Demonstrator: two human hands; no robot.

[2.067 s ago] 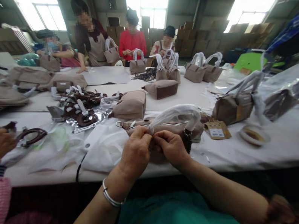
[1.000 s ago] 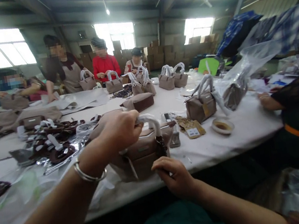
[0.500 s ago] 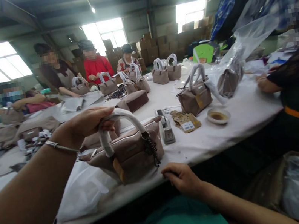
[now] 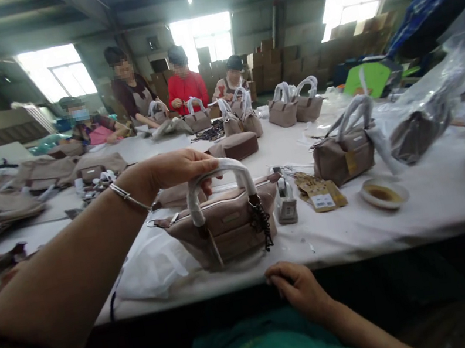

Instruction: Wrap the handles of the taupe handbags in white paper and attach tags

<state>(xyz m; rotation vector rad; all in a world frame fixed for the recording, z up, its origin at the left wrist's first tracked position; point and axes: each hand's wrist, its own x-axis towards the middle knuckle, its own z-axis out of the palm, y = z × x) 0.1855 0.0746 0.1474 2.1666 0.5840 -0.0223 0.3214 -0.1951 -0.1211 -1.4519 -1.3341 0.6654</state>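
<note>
Head view: left fingers (image 4: 205, 165) grip handbag handle (image 4: 233, 162), nameplate (image 4: 231, 217) unreadable; right fingers (image 4: 281, 271) curled together.

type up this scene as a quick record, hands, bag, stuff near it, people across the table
left hand: gripping the white-wrapped handle
right hand: fingers curled, apart from the handbag; no object visible in it
handbag: brownish, near the front edge of the table
on handbag: dark charm hanging at one side
nearby: tape roll, packet with white label
across table: several people, one in red top
</note>
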